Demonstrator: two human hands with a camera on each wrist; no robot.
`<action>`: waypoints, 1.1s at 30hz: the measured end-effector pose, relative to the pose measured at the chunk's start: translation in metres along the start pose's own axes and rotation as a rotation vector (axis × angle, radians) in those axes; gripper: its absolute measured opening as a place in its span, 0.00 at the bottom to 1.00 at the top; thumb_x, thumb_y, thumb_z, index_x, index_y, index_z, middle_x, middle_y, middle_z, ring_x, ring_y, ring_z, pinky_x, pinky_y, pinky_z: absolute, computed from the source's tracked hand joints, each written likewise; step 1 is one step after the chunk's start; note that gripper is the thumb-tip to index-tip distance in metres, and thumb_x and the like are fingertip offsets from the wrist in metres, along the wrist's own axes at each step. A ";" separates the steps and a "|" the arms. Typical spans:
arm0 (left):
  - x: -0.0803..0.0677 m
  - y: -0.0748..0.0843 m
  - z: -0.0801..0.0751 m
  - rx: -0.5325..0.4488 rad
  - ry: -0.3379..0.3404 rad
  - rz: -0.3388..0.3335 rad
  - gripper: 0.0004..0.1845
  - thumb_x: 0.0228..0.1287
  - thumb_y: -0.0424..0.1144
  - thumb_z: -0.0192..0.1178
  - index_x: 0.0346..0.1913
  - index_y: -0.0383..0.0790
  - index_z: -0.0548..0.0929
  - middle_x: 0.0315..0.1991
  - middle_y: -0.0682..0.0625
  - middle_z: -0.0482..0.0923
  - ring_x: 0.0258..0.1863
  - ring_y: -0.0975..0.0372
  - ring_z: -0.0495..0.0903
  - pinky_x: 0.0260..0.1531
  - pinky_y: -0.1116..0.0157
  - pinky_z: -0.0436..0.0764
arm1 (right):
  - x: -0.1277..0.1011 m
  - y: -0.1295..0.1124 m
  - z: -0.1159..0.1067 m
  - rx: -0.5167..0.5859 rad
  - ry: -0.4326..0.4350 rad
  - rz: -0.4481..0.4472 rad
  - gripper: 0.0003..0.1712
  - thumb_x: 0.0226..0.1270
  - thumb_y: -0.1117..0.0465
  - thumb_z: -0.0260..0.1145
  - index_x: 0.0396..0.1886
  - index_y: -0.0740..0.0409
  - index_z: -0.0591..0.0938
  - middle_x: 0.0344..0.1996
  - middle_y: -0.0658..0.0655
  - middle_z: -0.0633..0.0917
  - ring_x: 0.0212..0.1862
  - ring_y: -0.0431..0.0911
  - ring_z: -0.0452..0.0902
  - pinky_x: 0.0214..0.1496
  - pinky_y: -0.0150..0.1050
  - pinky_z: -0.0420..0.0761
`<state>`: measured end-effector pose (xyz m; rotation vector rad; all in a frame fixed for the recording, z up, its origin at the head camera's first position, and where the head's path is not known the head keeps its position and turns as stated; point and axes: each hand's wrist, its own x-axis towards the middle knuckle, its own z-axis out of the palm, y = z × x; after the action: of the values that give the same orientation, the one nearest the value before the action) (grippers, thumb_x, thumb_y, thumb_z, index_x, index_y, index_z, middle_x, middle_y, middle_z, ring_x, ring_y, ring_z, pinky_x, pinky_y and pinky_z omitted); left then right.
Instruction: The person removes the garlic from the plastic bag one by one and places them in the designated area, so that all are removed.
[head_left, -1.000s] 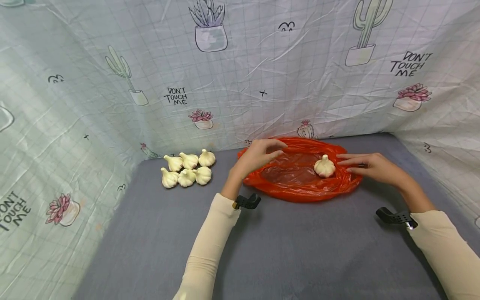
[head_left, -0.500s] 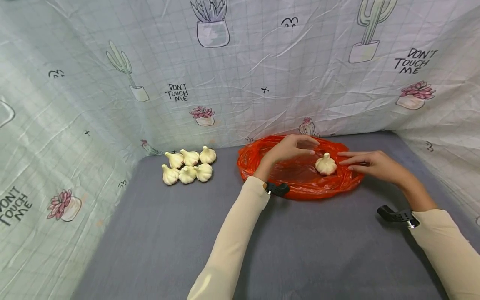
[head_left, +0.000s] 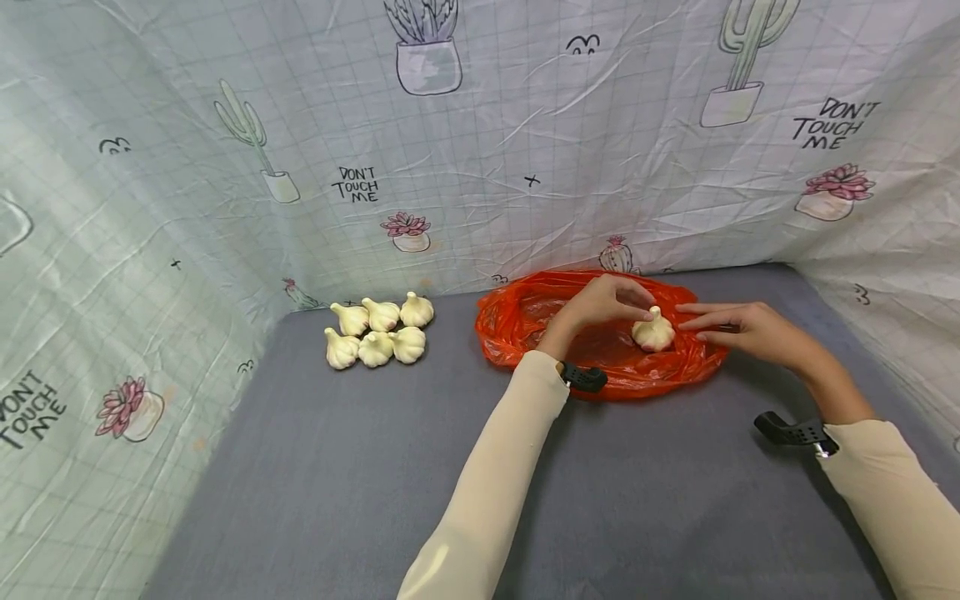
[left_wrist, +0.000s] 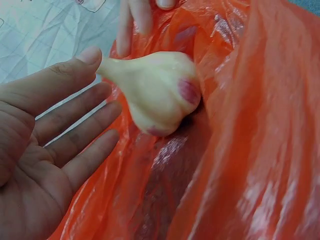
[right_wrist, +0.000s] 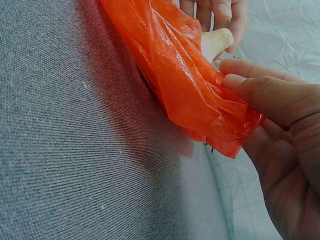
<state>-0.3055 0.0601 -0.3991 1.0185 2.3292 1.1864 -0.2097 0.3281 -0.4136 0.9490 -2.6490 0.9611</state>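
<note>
Orange plastic bag [head_left: 600, 367] is lying crumpled and open on the grey cloth table [head_left: 360, 467], pushed up near the back where the cactus-print sheet [head_left: 225, 167] hangs. There's a single garlic bulb [head_left: 653, 332] sitting inside the bag, toward its right side, stem pointing up. The person's left hand [head_left: 600, 302] is reached across into the bag with the fingers loosely spread; in the left wrist view the palm is open and the thumb tip is right at the bulb's stem, but nothing is actually curled round it. The right hand [head_left: 738, 327] lies on the bag's right rim, and the right wrist view shows its thumb and fingers pinching the orange film there. Off to the left, well apart from the bag, a little pile of six more garlic bulbs [head_left: 377, 332] sits bunched together on the cloth.
</note>
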 end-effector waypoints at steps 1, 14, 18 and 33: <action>0.001 0.000 0.002 0.001 -0.003 -0.004 0.15 0.63 0.44 0.73 0.51 0.44 0.89 0.46 0.58 0.87 0.47 0.71 0.81 0.49 0.76 0.76 | 0.000 0.000 0.000 0.001 0.003 -0.001 0.16 0.63 0.70 0.73 0.49 0.52 0.91 0.61 0.47 0.83 0.60 0.17 0.65 0.55 0.12 0.63; 0.007 0.004 0.012 0.080 0.016 0.004 0.10 0.68 0.42 0.69 0.49 0.45 0.91 0.42 0.58 0.88 0.42 0.71 0.80 0.44 0.78 0.76 | -0.002 -0.001 0.000 -0.021 0.002 0.004 0.16 0.63 0.70 0.73 0.49 0.52 0.91 0.59 0.55 0.84 0.59 0.17 0.65 0.53 0.13 0.65; 0.011 0.004 0.016 0.099 0.013 0.001 0.11 0.70 0.42 0.67 0.51 0.44 0.91 0.44 0.57 0.88 0.43 0.71 0.80 0.44 0.79 0.75 | -0.002 0.000 0.000 -0.021 0.009 -0.020 0.16 0.62 0.71 0.73 0.47 0.53 0.91 0.59 0.48 0.84 0.59 0.17 0.66 0.52 0.14 0.66; 0.019 0.017 0.019 0.110 -0.035 -0.049 0.09 0.68 0.38 0.69 0.47 0.41 0.91 0.41 0.54 0.88 0.43 0.68 0.83 0.43 0.79 0.77 | -0.003 0.005 0.002 -0.003 0.022 -0.038 0.16 0.60 0.72 0.74 0.47 0.54 0.91 0.59 0.40 0.83 0.59 0.18 0.68 0.51 0.14 0.66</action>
<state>-0.3002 0.0917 -0.3959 1.0036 2.4004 1.0236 -0.2102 0.3311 -0.4185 0.9794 -2.6040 0.9528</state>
